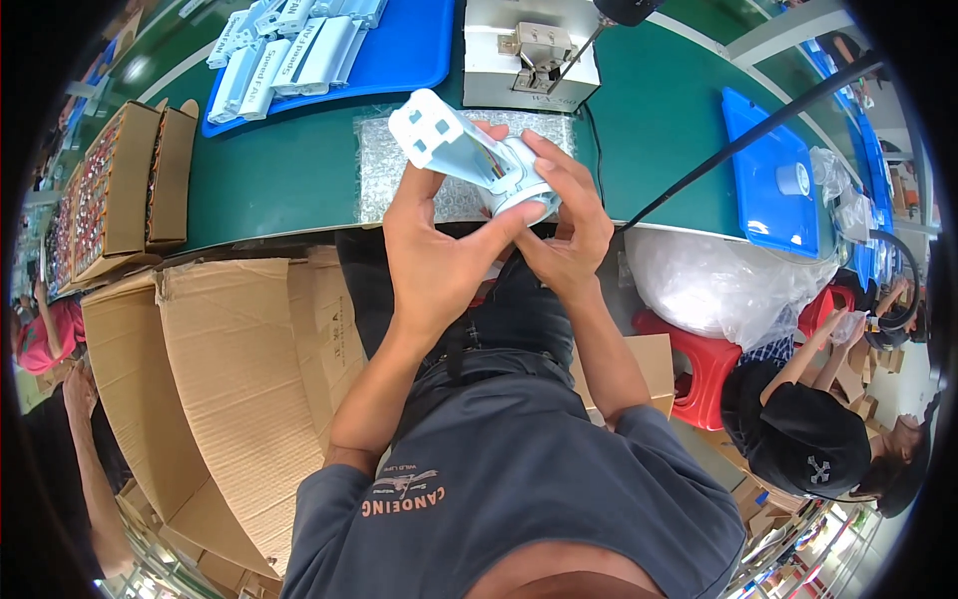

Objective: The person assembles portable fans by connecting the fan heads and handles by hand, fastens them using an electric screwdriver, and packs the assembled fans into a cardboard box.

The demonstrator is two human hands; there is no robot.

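Both my hands hold a pale blue plastic fan housing [449, 145] above the near edge of the bench. Its flat handle part with square cut-outs tilts up to the left, and thin wires show in its hollow. My left hand [429, 250] grips the underside, the thumb pressed along the round end. Around that round end curls my right hand [571, 215], fingers on its upper right side. Beneath the housing lies a sheet of bubble wrap [377, 165] on the green bench. Some of my fingers are hidden behind the housing.
A blue tray [419, 75] of pale blue parts stands back left. A small machine [489, 85] is behind my hands. At right, a black rod crosses before a blue tray [773, 220] holding one round part. Cardboard boxes [225, 359] are left; a co-worker [798, 419] sits right.
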